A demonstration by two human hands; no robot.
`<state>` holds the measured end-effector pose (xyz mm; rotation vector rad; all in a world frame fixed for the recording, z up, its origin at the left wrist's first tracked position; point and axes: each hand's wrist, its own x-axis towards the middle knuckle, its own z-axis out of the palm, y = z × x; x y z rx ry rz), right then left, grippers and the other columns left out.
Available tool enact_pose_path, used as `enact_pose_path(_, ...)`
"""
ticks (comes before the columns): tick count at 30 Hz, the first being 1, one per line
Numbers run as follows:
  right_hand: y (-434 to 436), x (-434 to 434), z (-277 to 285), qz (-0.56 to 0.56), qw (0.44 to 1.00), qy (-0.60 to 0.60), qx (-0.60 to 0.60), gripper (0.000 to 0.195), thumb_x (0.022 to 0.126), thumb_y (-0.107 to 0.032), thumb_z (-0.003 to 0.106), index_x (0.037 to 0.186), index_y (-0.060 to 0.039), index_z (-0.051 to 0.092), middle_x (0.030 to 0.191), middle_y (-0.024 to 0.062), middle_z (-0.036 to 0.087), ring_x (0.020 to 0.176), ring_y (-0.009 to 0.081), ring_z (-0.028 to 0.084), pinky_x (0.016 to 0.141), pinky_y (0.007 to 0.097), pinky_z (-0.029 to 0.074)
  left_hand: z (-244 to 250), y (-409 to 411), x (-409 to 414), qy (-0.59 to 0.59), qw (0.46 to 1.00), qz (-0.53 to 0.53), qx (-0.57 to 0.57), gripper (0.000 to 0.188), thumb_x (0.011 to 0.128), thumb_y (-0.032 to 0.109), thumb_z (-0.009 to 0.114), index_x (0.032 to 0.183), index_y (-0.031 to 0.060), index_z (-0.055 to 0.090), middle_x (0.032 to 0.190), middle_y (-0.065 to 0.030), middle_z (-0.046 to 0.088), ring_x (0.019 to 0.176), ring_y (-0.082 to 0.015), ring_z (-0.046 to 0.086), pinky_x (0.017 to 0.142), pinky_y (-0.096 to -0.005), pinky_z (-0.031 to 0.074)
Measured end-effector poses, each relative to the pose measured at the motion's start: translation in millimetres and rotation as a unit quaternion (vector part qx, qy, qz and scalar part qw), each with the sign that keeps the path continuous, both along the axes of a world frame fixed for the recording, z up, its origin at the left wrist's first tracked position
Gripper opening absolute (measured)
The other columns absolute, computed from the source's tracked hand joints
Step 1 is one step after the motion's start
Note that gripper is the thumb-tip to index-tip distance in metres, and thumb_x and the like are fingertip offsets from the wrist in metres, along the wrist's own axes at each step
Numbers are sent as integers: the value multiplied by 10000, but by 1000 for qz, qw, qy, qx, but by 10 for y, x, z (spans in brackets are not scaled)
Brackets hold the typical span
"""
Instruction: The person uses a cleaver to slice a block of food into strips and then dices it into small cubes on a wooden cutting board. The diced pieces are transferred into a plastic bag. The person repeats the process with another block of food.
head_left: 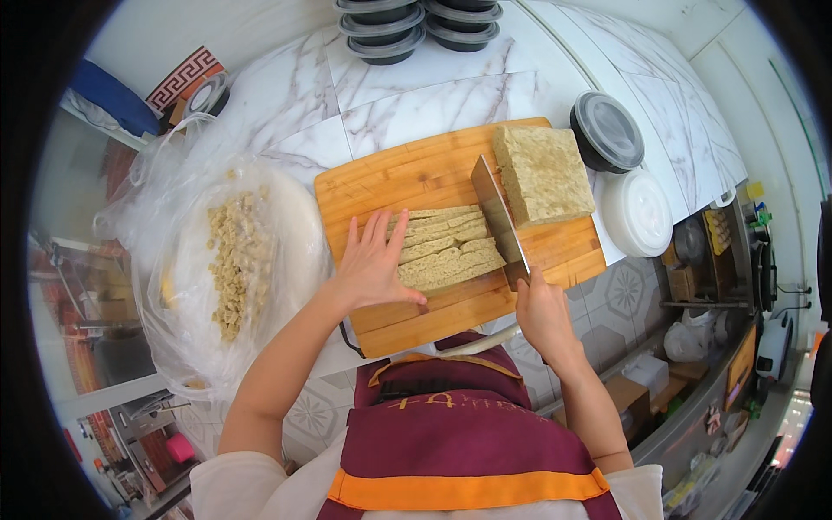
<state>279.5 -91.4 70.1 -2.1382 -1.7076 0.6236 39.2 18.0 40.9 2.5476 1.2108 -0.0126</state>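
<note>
Long strips of a pale, spongy tofu-like food point(448, 250) lie side by side on a wooden cutting board point(403, 175). My left hand point(377, 263) rests with spread fingers on their left end, its thumb near the board. My right hand point(546, 315) grips the handle of a cleaver point(500, 221), whose wide blade stands on edge at the strips' right end. Whether the blade touches them I cannot tell. A large uncut block of the same food point(545, 174) sits at the board's upper right. Small cubes point(237, 266) lie in a clear plastic bag point(156, 214) left of the board.
Stacks of lidded black bowls point(383, 39) stand at the marble-patterned counter's point(422, 107) far side. Another lidded black bowl point(608, 130) and a white lidded tub point(637, 213) stand close to the board's right side. Shelves with boxes point(682, 283) are at the right.
</note>
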Motion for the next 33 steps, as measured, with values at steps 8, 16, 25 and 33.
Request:
enact_pose_path(8, 1, 19, -2, 13, 1000, 7, 14, 151, 865, -89, 489, 849, 60, 473, 593, 283, 557, 588, 463, 566, 548, 525, 453, 84, -166, 60, -3, 1000, 6, -23, 1236, 508, 609, 758, 1343, -119, 211, 1227, -252, 402, 1173, -367, 368, 1004, -500, 260)
enact_pose_path(16, -12, -21, 35, 27, 999, -15, 25, 151, 828, -35, 493, 928, 35, 405, 581, 268, 557, 565, 449, 569, 518, 524, 451, 127, 6, 556, -45, 998, -48, -16, 1264, 535, 677, 699, 1368, -103, 155, 1410, -336, 156, 1359, -415, 82, 1058, -580, 105)
enact_pose_path(25, -47, -25, -146, 62, 996, -34, 51, 207, 773, 13, 496, 955, 3, 397, 560, 222, 563, 541, 432, 571, 485, 520, 448, -70, -20, 901, 5, 1000, -22, -16, 1170, 608, 630, 687, 1357, -103, 168, 1378, -308, 232, 1314, -402, 200, 1058, -563, 129)
enact_pose_path(33, -118, -12, 347, 32, 998, -15, 49, 145, 860, -67, 491, 923, -2, 377, 550, 226, 552, 506, 432, 552, 447, 511, 429, -136, -41, 904, -22, 1000, 7, -9, 1132, 643, 590, 682, 1356, -113, 153, 1393, -260, 243, 1332, -340, 187, 1066, -553, 104)
